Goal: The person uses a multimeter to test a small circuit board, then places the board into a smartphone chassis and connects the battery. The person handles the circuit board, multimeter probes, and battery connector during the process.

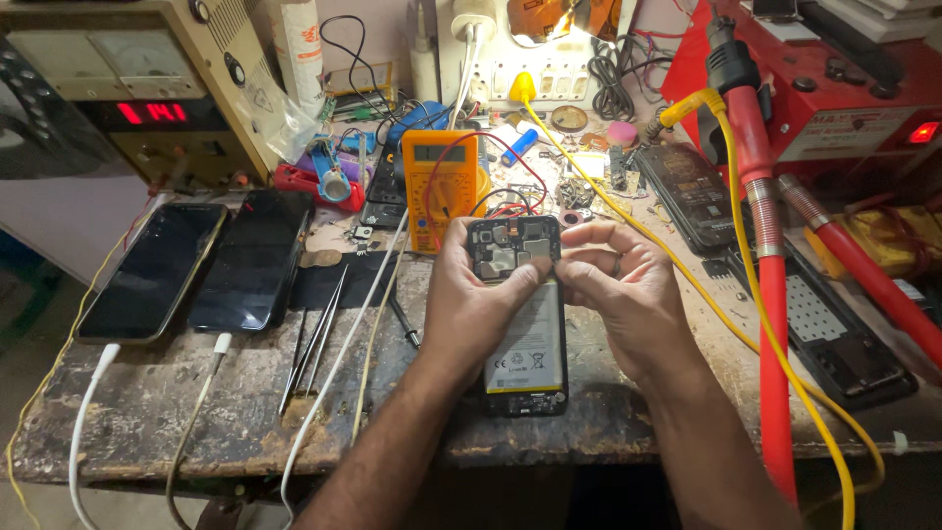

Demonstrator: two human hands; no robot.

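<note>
Hands [549, 294] around opened phone [525, 339]

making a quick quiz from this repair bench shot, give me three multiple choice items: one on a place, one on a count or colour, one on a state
1. Where is the orange multimeter?
A. behind the opened phone
B. at the bench's front edge
C. on the two phones

2. How many phones lie screen-up at the left?
A. one
B. two
C. four

3. The opened phone in the hands is
A. back cover on
B. back cover off, battery showing
C. screen-up

Answers: 1 A, it stands just beyond the left hand and right hand. 2 B, two dark phones lie side by side. 3 B, circuit board and battery are bare.
</note>
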